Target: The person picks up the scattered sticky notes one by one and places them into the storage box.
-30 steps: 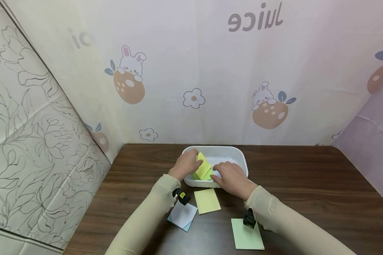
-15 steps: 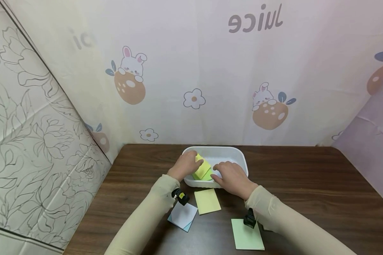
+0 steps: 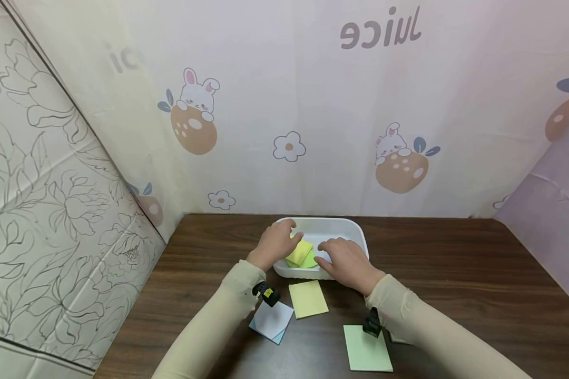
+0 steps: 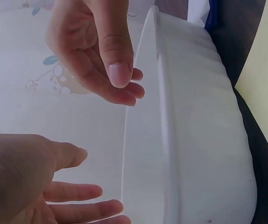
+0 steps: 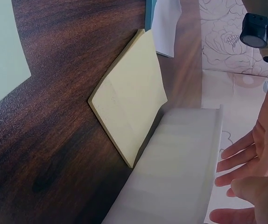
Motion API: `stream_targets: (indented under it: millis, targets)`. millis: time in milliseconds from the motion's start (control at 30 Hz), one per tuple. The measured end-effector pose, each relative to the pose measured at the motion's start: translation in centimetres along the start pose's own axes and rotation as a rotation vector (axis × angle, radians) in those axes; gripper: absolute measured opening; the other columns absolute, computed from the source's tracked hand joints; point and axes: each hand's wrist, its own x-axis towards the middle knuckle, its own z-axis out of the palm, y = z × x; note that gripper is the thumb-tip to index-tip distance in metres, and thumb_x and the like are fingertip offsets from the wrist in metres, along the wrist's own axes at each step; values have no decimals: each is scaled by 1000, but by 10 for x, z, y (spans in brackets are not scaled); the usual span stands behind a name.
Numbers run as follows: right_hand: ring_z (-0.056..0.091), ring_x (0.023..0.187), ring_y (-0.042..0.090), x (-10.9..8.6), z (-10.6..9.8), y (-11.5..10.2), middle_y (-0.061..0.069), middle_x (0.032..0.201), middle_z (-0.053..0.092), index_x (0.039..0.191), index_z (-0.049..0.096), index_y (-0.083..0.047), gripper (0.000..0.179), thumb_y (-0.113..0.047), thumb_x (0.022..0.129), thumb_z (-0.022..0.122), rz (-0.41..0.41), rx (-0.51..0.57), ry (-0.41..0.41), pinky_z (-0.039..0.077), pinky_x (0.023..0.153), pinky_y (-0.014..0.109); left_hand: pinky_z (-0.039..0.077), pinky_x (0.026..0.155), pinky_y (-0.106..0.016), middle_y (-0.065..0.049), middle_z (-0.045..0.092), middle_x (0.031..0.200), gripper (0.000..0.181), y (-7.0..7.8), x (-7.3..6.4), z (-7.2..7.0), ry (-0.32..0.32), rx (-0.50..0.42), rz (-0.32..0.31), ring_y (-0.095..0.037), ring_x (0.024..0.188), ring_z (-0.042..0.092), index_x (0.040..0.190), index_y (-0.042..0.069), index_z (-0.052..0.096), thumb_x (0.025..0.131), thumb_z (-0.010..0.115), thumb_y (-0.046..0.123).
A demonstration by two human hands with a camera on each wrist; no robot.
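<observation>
While left hand and right hand hang over white tray, fingers loose, grasping nothing, yellow pad lies overlapping green pad, apparently supported by it.

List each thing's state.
Left hand: relaxed, empty
Right hand: relaxed, empty
White tray: upright, uncovered
Bright yellow pad: atop green pad
Green pad: partly covered
Pale yellow pad: flat, uncovered
White pad: atop blue pad
Blue pad: mostly covered
Pale green pad: flat
Item by right sleeve: mostly hidden
</observation>
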Motion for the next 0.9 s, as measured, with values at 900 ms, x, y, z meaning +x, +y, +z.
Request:
stream_targets:
  millis: [900]
  targets:
    - [72,95,27,-7,-25,-3,8,106,77,112,74,-7,32,-33,94,71,30,-6,12,58,84,46,58,82,-42,-9,71,125,37,15,-21,-14,75,42,89,-24,103,71,127,6,65,102,59,33]
